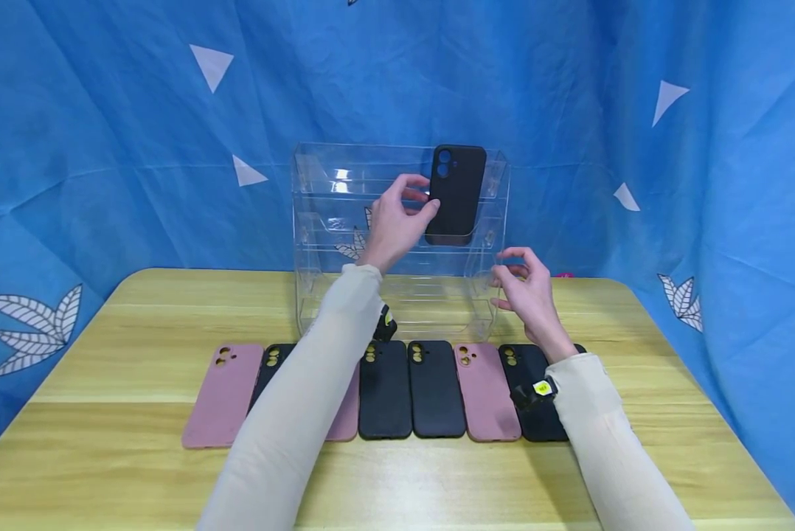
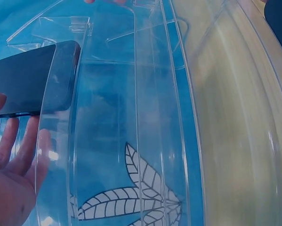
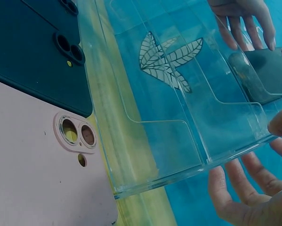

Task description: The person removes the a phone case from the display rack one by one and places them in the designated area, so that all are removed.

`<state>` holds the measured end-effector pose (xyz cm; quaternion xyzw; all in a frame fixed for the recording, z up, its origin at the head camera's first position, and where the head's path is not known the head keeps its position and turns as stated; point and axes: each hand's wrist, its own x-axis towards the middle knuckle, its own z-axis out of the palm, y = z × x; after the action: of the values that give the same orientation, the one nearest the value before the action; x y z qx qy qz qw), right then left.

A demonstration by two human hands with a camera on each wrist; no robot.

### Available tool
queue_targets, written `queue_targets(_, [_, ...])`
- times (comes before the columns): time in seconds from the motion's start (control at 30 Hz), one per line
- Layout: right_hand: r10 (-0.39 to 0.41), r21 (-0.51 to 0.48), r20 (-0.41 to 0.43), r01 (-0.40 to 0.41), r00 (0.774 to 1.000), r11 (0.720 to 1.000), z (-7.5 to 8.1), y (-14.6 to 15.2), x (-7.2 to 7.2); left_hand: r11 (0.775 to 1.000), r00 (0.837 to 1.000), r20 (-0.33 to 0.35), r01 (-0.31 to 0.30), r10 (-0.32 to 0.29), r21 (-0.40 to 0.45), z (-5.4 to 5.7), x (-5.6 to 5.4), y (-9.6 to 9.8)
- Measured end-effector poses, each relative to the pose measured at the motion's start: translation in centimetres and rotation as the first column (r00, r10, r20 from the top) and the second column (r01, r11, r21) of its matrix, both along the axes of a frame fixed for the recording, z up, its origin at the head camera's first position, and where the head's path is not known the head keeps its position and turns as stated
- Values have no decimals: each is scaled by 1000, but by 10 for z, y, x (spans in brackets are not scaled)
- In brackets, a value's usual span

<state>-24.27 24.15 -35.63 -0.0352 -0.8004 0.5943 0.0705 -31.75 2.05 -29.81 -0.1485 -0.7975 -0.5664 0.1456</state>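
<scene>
My left hand (image 1: 400, 221) pinches the left edge of a black phone case (image 1: 460, 188), thumb on its back and fingers at its edge. The case stands nearly upright at the upper right of a clear tiered acrylic rack (image 1: 400, 144), camera cutouts at the top. Its lower end (image 2: 65, 75) lies behind a clear front lip in the left wrist view. Beside the rack's right side is my right hand (image 1: 526, 291), fingers loosely bent. In the right wrist view, these fingers (image 3: 244, 188) are right at the rack's side edge.
In front of the rack, a row of pink and black phone cases lies on the wooden table (image 1: 92, 442), including a pink case (image 1: 225, 394) at the left end and a black case (image 1: 437, 391) near the middle. My left sleeve covers part of the row. A blue curtain (image 1: 139, 147) hangs behind.
</scene>
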Motion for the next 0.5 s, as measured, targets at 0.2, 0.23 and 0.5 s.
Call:
queue_targets(0.2, [-3,1,3,3,1000,1000,1,1,0,1000,1000,-5,-26,26,-3,0,1,4])
queue_targets(0.23, [-4,2,4,4,1000,1000,1,1,0,1000,1000,-7,-29,29,-3,0,1,4])
queue_targets(0.5, [-4,10,-2,4,1000,1000,1,0,0,1000,1000,-15,-25,25,17,1,2,3])
